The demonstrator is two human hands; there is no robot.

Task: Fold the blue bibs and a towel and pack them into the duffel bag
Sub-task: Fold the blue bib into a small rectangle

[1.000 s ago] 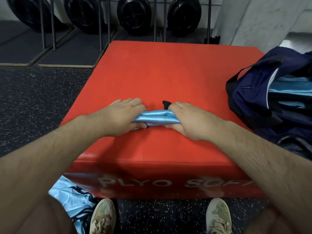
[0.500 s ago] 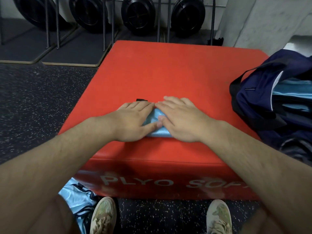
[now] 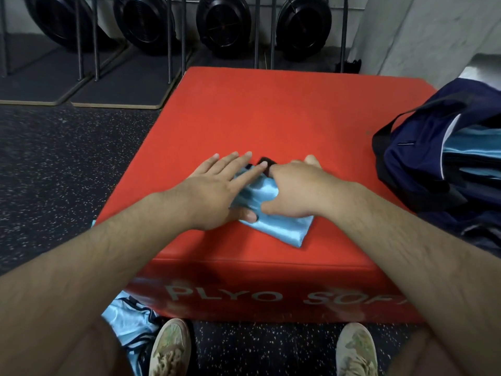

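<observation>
Now both hands, left hand (image 3: 214,191) flat-fingered and right hand (image 3: 295,188) curled over it, are pressing the folded blue bib (image 3: 282,226) lying between and under them

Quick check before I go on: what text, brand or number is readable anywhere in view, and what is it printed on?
"PLYO SOF": pale letters on the near side of the red box; the word is cut off by the right forearm, so the rest cannot be read.
Duffel bag: no readable label.
Folded blue bib under both hands: no print visible.
Shoes and the black discs at the back: no legible marks.
</observation>
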